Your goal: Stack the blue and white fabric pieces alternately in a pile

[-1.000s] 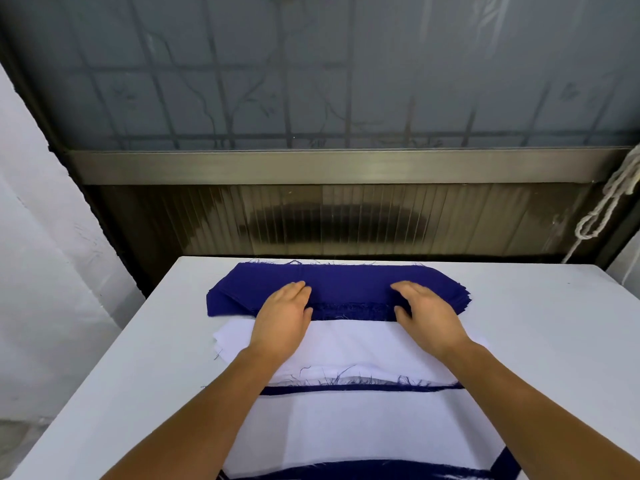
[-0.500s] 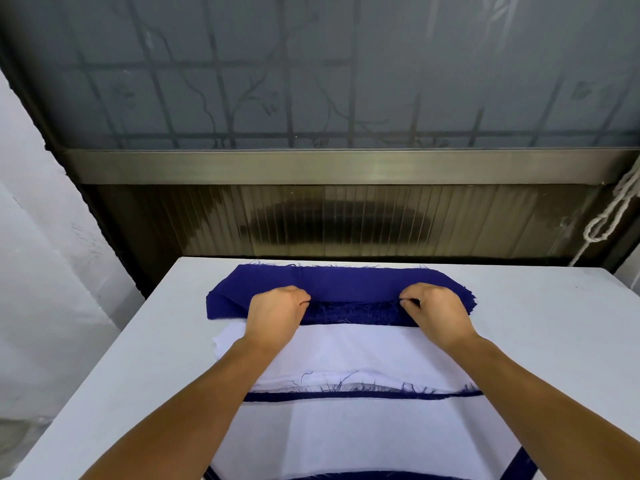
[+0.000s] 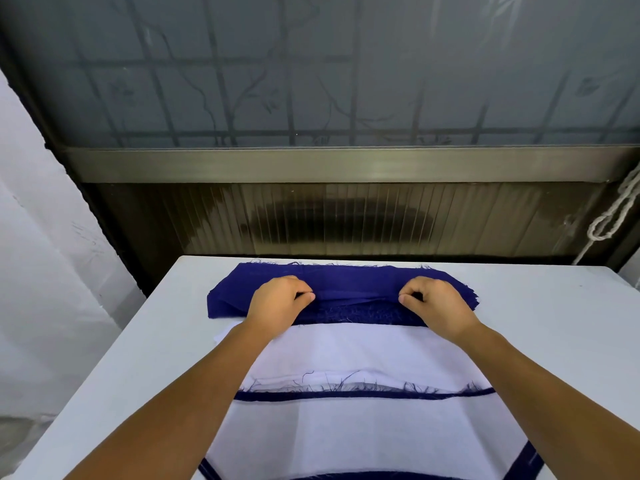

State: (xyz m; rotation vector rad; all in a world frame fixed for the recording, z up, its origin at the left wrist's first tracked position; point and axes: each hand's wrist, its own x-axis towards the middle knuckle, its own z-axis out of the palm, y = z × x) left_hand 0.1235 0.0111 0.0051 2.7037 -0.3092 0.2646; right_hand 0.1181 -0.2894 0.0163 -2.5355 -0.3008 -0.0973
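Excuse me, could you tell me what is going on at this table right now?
A person is sorting cloth at a white table. Both hands are at the blue fabric stack lying at the far end: the left hand and the right hand each pinch the near edge of its top blue piece, which is only slightly raised. Nearer the person lies the pile of alternating white and blue pieces, with white on top. Next to it, a separate white stack lies in front of the blue one.

a single head-worn camera looks forward and down over the white table [image 3: 540, 341] from its near edge (close above the forearms), facing the far window [image 3: 346, 71].
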